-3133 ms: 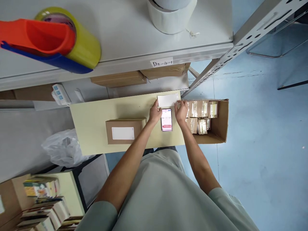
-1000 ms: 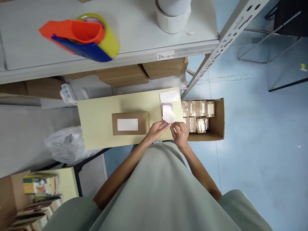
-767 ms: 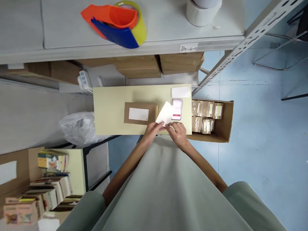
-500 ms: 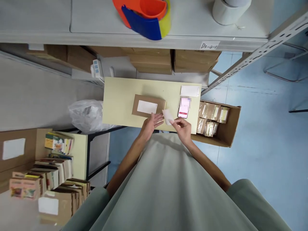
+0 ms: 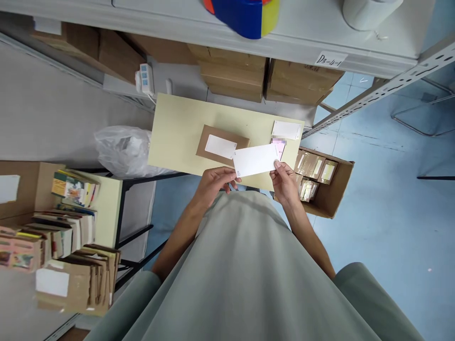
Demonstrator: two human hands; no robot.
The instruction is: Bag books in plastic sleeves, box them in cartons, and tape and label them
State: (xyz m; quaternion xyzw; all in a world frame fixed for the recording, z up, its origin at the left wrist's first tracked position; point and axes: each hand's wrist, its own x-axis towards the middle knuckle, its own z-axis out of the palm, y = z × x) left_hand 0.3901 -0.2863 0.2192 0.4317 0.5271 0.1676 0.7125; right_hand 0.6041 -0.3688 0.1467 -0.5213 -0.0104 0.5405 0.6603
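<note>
Far left: open brown cardboard box [image 5: 26, 189] with a white label on its wall. Rows of paperback books [image 5: 64, 229] beside it, then a brown cardboard bundle [image 5: 80, 284] with a white sheet on its face. Crumpled clear plastic bag [image 5: 122, 151] next, by the left end of a cream rectangular tabletop [image 5: 172, 130]. White plastic block with blue squares [image 5: 146, 79] just beyond the tabletop's far left corner.

On the tabletop, around the middle: closed brown cardboard carton [image 5: 203, 146], white label [image 5: 220, 146] on top. Left hand [image 5: 216, 183] is at the near edge, fingers curled, thumb-to-finger gap narrow, tips at the lower-left corner of a white rectangular paper card [image 5: 255, 161]. Can't tell if they pinch it or only touch.

Card is up in front of the person, over the tabletop, slightly tilted, right end higher; its left end overlaps the carton's label in view. Right hand [image 5: 284, 183] pinches its right end, thumb on the face.

Phone with a pink screen [image 5: 279, 148] is mostly hidden behind the card. Second white card [image 5: 286, 130] lies flat at the far right corner, just beyond the phone. Right of the tabletop, lower down: open brown carton of small taped parcels [image 5: 337, 187].
</note>
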